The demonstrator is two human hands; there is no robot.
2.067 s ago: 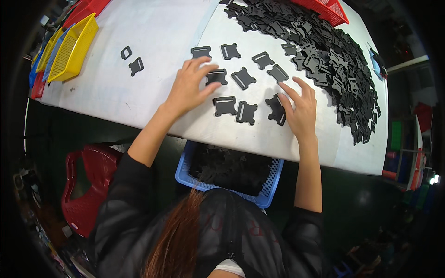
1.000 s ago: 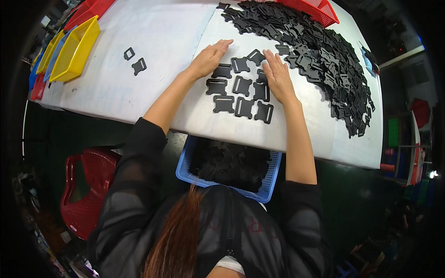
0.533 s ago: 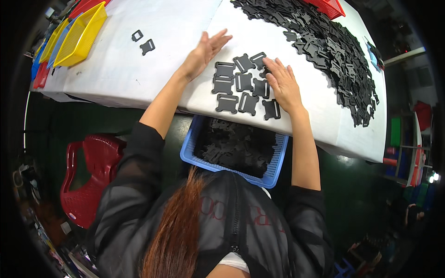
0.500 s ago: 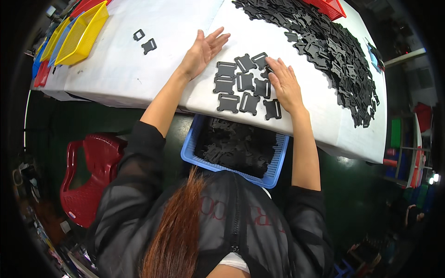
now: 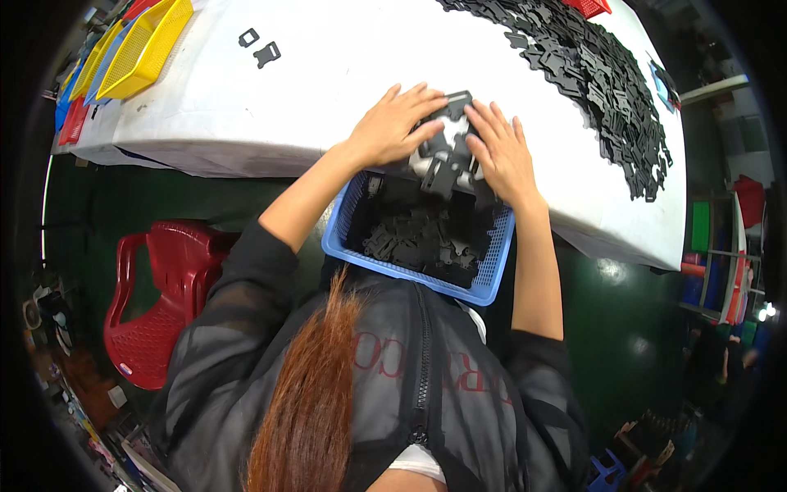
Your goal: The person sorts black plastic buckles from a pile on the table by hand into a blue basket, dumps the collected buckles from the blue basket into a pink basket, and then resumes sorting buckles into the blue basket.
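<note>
Head view: my left hand and right hand have spread fingers resting over black clips, not pinching any I can see. These clips are by the blue bin's far rim, some blurry above it. They look light, stiff, maybe slippery; best held by the edges.

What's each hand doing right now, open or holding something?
Left hand: open, fingers extended over black buckles.
Right hand: open, fingers extended at the buckles' right side.
</note>
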